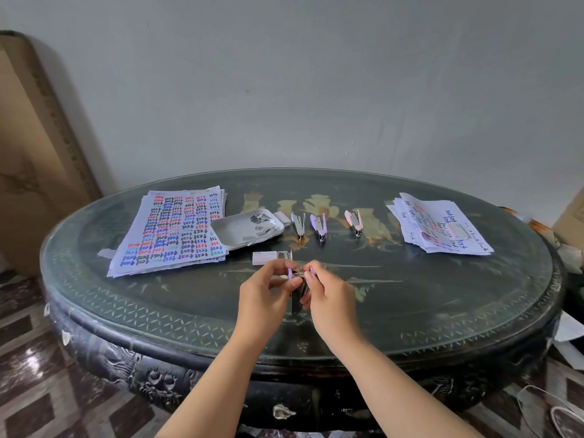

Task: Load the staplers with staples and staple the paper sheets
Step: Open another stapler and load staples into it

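My left hand point(270, 287) and my right hand point(328, 294) meet above the table's front middle, both gripping a small lilac stapler point(298, 276) between their fingertips. Most of the stapler is hidden by the fingers. An open staple box point(271, 257) lies just beyond my hands. A white tray point(230, 237) with loose staple strips sits behind it. Three more staplers point(298, 226) point(319, 226) point(355, 222) lie open in a row. A stack of written sheets point(172, 230) lies at the left, another pile of sheets point(439, 224) at the right.
The dark oval table point(442, 311) has a glass top and carved sides. A large cardboard panel point(34, 159) leans on the wall at the left. Papers and cables lie on the floor at the right point(565, 349).
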`<state>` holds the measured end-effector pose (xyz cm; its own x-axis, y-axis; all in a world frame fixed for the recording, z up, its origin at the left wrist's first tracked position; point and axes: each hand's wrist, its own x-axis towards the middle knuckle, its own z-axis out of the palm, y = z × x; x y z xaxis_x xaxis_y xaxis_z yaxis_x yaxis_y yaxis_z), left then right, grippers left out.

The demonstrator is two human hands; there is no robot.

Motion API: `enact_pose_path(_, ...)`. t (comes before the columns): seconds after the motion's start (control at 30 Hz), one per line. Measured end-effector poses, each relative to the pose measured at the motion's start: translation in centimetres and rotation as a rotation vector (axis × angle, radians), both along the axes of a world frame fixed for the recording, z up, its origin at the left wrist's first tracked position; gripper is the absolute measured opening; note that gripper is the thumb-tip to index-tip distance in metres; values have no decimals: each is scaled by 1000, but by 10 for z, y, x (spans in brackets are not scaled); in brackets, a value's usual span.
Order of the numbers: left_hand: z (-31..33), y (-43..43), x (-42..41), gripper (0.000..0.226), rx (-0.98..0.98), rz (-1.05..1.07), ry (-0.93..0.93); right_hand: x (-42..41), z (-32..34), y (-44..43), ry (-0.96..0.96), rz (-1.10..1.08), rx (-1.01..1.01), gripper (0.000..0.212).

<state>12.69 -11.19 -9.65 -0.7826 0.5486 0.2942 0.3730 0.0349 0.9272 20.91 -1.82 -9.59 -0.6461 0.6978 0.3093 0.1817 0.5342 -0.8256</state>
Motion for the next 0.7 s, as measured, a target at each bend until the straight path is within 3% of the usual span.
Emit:
enact_pose_path(0.17, -8, -14, -9, 11, 104, 37, -232, 18, -8, 10, 29, -38, -302, 24)
enact_pose_path(0.27, -6, -20, -16, 10, 46, 19, -221, 24, -14, 15, 72, -49, -516, 22)
enact_pose_path(0.37, -4, -29, -28, 13, -131, 67, -93, 32, -16, 29, 67, -84, -619, 22)
enact_pose_path(0.53, -11, -47, -42, 10, -465, 65, 204, 43, -18, 47, -127, -153, -449, 18)
enact_pose_path(0.63, -24, -53, -46, 11, -491, 70, 399, 38, -19, 47, -279, -164, -171, 16)
enact_pose_path(0.7, -29, -55, -46, 13, -488, 94, 421, 34, -20, 46, -341, -160, -68, 17)
